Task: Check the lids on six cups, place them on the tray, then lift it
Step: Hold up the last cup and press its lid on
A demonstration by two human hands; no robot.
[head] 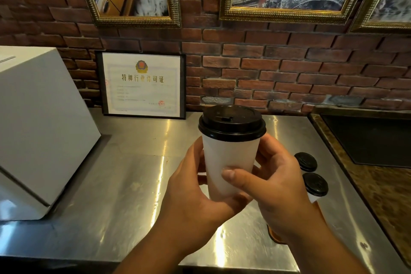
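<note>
My two hands are closest to me, and both are around the same thing. My left hand (193,187) holds the white cup (231,153) from the left and from below, with the fingers curled behind it. My right hand (282,189) grips it from the right, and the thumb lies across the front of the paper wall. The cup is upright and in the air above the steel counter (133,173). Its black lid (231,122) looks evenly seated on the rim, as far as I can see.

I judge that I am in the checking step for this cup. To the right, partly hidden by my right hand, two more lidded cups (315,184) stand close together. A brown rounded edge (274,237) shows under my right wrist. It may be the tray, but I cannot tell, nor whether those cups stand on it.

The next move, I think, needs a press around the lid's edge. Then the cup should be set down upright beside the two, without knocking them. The other cups are not in view.
</note>
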